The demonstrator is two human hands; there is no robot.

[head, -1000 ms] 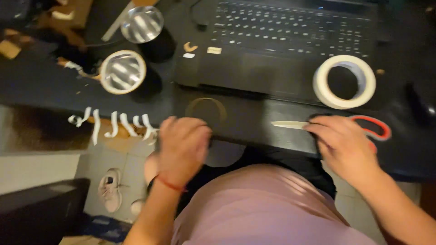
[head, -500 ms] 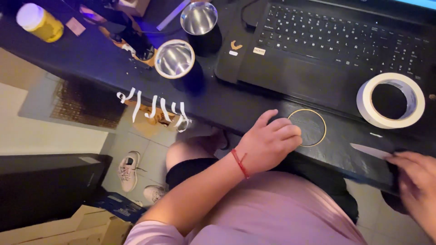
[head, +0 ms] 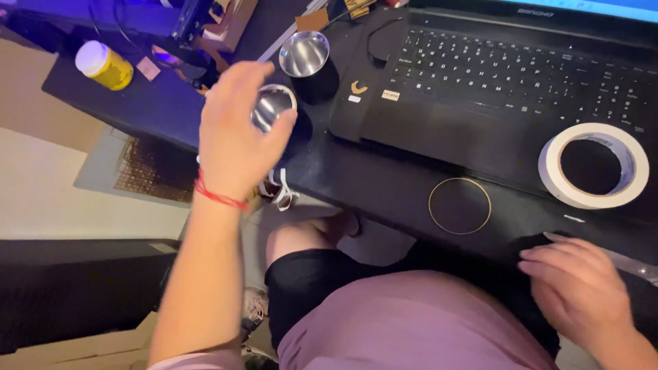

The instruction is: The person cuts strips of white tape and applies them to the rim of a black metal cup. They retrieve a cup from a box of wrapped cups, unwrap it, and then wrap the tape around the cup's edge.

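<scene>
Step in hand: the left hand (head: pixel 236 140) closes over the near cup (head: pixel 273 108) at the desk's left end; I judge this the grasp stage, the cup not yet lifted.
Cup position: upright on the desk (head: pixel 384 185), just left of the laptop (head: pixel 507 89); a second cup (head: pixel 306 58) stands just behind it.
Left fingers: curled around the cup's rim and side, thumb on the right side, gripping it.
Left arm: stretched forward and up from the lower left, wrist bent, a red band (head: pixel 218 195) around it.
Right hand (head: pixel 579 294): resting palm down at the desk's near edge, fingers loosely spread and closed on nothing, tips touching or just beside a scissors blade (head: pixel 620 259); I cannot tell which.
Next move calls for: in my judgement, a firm hold and a straight lift, clear of the second cup and the laptop's corner.
Nearby: tape roll (head: pixel 593 164) on the laptop's right; thin gold ring (head: pixel 460 205) on the desk; white tape strips (head: pixel 279 193) hanging at the edge; yellow jar (head: pixel 104 65) far left.
</scene>
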